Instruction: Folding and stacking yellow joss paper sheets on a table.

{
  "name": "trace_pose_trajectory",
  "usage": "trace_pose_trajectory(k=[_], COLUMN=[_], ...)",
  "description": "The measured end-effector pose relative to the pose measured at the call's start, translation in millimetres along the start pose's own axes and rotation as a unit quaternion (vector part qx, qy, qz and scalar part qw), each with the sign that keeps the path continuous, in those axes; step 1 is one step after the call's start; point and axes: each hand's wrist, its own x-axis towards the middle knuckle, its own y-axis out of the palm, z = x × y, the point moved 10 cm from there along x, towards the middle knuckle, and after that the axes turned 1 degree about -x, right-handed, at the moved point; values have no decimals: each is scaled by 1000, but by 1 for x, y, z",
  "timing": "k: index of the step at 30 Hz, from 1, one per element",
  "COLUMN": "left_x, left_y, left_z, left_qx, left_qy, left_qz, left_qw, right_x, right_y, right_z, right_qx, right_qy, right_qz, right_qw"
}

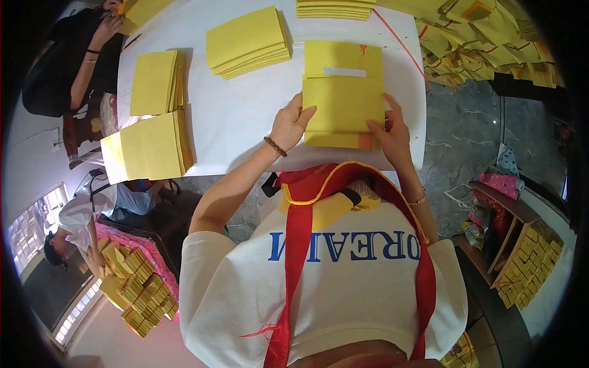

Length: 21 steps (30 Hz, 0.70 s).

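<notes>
So I've got both hands on a yellow paper envelope point(343, 104) sitting just above the middle of the frame, right at the near edge of the white table point(245, 122). My left hand point(289, 126) is clamped on its left edge, thumb lying on top and the other fingers tucked under where I can't see them. My right hand point(389, 132) is lying flat against the right edge with the fingers spread along it, pressing more than pinching; can't really tell if anything is curled underneath.

The envelope is flat, matte, squarish, with crisp folds. Its flap point(343, 59) is open and pointing away from me, with a pale strip point(344, 72) running across it and a tiny orange mark near the top corner. A bit of orange also peeks out at the bottom right corner.

More of the same yellow paper is all over: a fanned stack point(248, 42) in the upper middle, two neat piles point(154, 116) to the left, and a messy heap point(485, 40) with red bits in the upper right. There's a beaded bracelet point(275, 146) on my left wrist, and a red strap point(294, 245) with yellow trim hangs over my white shirt point(319, 288). Another person's arm point(92, 67) shows at the upper left.
</notes>
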Motion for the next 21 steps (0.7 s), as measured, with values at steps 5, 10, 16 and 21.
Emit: trace_pose_trajectory(k=[5,10,16,21], left_x=[12,21,20,15], left_y=[-1,1,0,-8], left_z=[5,30,47,40], left_qx=[50,-121,-125,-128], left_qy=[-81,-68,-106,-92], left_qz=[-19,-41,-54,-106], left_qw=[995,989,985,982], right_x=[7,6,11,13], right_y=[-6,-5,-3,-2], right_z=[11,-1,-5,-11], right_qx=[-75,-45,-22,-5], right_qy=[-20,-1,-4,6], right_qz=[-46,-72,-77,-63], right_qw=[996,996,997,998])
